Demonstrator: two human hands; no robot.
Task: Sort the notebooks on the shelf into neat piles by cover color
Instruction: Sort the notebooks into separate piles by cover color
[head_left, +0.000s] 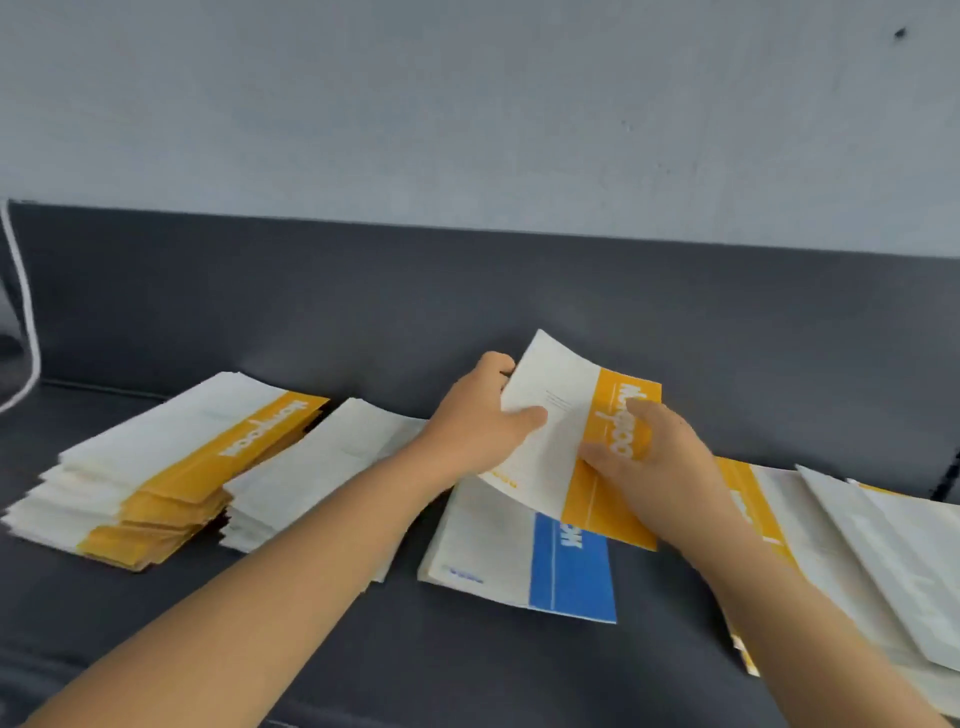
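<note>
A white notebook with a yellow band (566, 431) is lifted and tilted above the dark shelf (311, 639). My left hand (478, 421) grips its far left edge, thumb on the white cover. My right hand (649, 457) holds its yellow band, fingers curled over the lettering. Under it lies a blue-banded notebook (519, 556). A pile of yellow-banded notebooks (156, 467) sits at the left. Beside that pile, a white-topped pile (311, 467) is partly hidden by my left forearm.
An untidy spread of yellow-banded and white notebooks (857, 561) covers the shelf's right end. The shelf's dark back panel (467, 291) rises behind everything, below a pale wall. A white cord (26, 312) hangs at the far left.
</note>
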